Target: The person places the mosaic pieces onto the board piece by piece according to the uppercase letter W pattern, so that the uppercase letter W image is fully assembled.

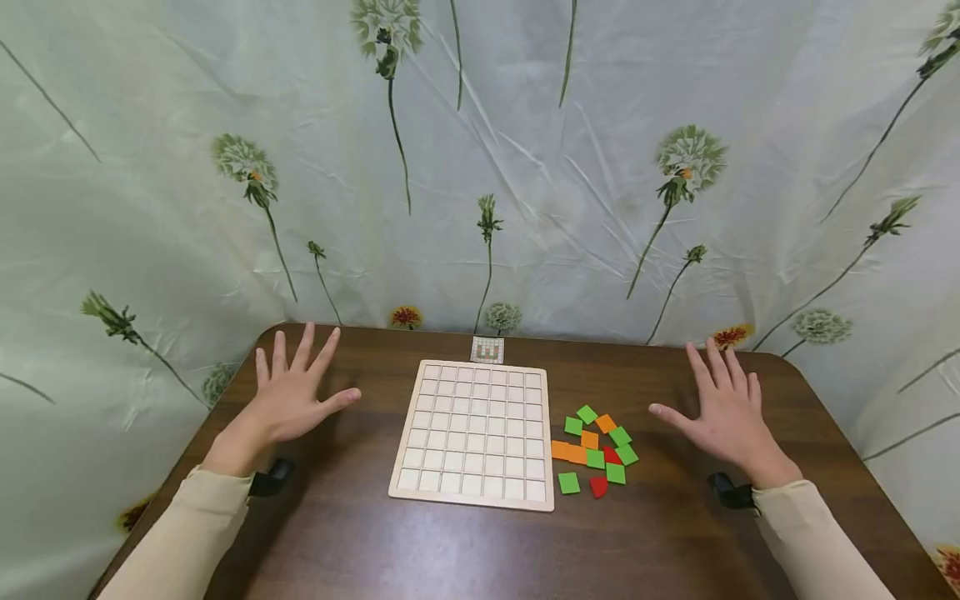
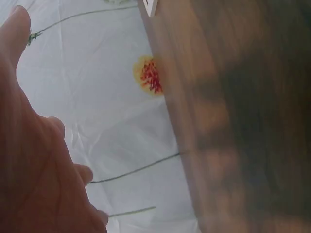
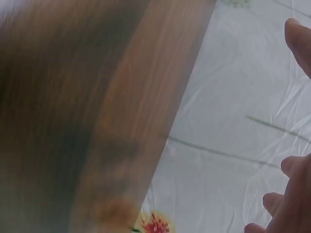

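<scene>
Your wooden grid board (image 1: 474, 433) lies mid-table, its far edge near the small pattern card (image 1: 487, 350) at the back edge. Green, orange and red tiles (image 1: 595, 450) are heaped just right of it. Your left hand (image 1: 288, 400) and right hand (image 1: 727, 412) hover flat, fingers spread, holding nothing, over the table (image 1: 337, 533) on either side.

dark brown wooden table (image 1: 360, 542) fills lower frame. centre: pale wooden grid board (image 1: 476, 433), lying flat. just above it at the far edge, a small pattern card (image 1: 487, 350). right of the board, a loose cluster of green, orange and red square tiles (image 1: 595, 451).
</scene>
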Tool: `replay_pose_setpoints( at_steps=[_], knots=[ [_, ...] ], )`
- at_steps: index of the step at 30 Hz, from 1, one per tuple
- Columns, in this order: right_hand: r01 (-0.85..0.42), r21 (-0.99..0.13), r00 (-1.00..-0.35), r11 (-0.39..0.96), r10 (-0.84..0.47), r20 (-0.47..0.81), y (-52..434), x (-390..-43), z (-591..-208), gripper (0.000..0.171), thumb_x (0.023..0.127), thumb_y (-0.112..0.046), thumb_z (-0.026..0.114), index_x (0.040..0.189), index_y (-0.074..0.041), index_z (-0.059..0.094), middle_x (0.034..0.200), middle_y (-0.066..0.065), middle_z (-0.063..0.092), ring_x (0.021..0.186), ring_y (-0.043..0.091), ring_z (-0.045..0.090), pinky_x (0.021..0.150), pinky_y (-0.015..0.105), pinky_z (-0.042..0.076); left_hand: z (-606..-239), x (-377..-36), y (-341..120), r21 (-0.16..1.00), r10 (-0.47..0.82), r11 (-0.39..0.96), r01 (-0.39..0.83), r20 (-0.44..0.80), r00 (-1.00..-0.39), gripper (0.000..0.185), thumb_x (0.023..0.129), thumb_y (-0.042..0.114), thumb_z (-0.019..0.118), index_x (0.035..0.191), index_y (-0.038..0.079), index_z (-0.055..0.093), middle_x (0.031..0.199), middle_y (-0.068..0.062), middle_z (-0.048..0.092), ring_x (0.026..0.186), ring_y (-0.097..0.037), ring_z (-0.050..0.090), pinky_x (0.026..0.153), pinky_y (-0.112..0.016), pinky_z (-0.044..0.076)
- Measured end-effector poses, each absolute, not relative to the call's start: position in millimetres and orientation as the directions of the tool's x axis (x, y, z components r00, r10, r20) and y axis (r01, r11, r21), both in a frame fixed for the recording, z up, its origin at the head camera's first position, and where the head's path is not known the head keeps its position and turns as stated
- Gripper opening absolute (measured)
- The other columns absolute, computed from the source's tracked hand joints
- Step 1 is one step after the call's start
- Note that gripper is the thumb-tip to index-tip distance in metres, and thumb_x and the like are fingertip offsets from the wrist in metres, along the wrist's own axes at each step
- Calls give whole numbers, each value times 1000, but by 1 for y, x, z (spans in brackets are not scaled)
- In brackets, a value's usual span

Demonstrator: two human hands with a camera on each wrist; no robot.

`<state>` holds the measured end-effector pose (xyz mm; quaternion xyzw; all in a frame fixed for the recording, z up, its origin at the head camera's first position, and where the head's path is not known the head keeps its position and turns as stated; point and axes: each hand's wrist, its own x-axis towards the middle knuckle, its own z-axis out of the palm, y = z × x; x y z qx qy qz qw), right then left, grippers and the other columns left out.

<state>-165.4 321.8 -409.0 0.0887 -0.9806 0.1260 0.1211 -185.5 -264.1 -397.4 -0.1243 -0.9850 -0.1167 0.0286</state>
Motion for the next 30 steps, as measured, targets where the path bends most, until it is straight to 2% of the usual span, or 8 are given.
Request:
replay_pose_setpoints(
  at_steps=[6, 13, 19, 25, 30],
  knots=[
    [-251, -281, -949, 926, -178, 260, 306, -161, -417, 103, 78, -57, 63, 151, -17, 4, 154, 17, 2, 136, 46, 2, 98, 71, 2, -409, -180, -255, 294, 269, 913, 284, 91, -959, 89, 86, 63, 47, 148, 30, -8, 154, -9, -12, 134, -39, -23, 100, -62, -18],
    [-304, -351, -944, 885, -231, 235, 294, -161, -428, 97, 78, -48, 68, 150, -12, 12, 151, 21, 13, 131, 50, 14, 93, 72, 14, -425, -172, -237, 350, 326, 872, 343, 107, -939, 88, 87, 59, 49, 149, 28, -6, 155, -6, -7, 139, -34, -13, 102, -65, -6],
    [-366, -418, -930, 832, -311, 196, 287, -158, -437, 82, 81, -29, 71, 144, -1, 27, 145, 25, 26, 127, 49, 22, 94, 68, 19, -435, -163, -220, 398, 369, 838, 373, 90, -925, 86, 88, 56, 51, 150, 26, -2, 156, -4, -3, 140, -35, -5, 104, -63, -2],
    [-383, -457, -921, 803, -371, 121, 282, -154, -445, 65, 83, -14, 69, 139, -1, 37, 138, 21, 39, 125, 43, 30, 96, 61, 28, -443, -158, -206, 436, 398, 813, 385, 67, -915, 86, 88, 57, 50, 151, 21, 3, 156, -6, 3, 140, -36, 2, 104, -62, 0],
    [-411, -440, -908, 798, -403, 117, 279, -153, -447, 51, 83, -5, 67, 130, -2, 48, 129, 16, 50, 119, 39, 38, 93, 56, 35, -446, -155, -197, 474, 428, 786, 397, 46, -902, 86, 88, 58, 48, 151, 20, 3, 155, -8, 6, 140, -36, 3, 105, -61, 1]
  ],
)
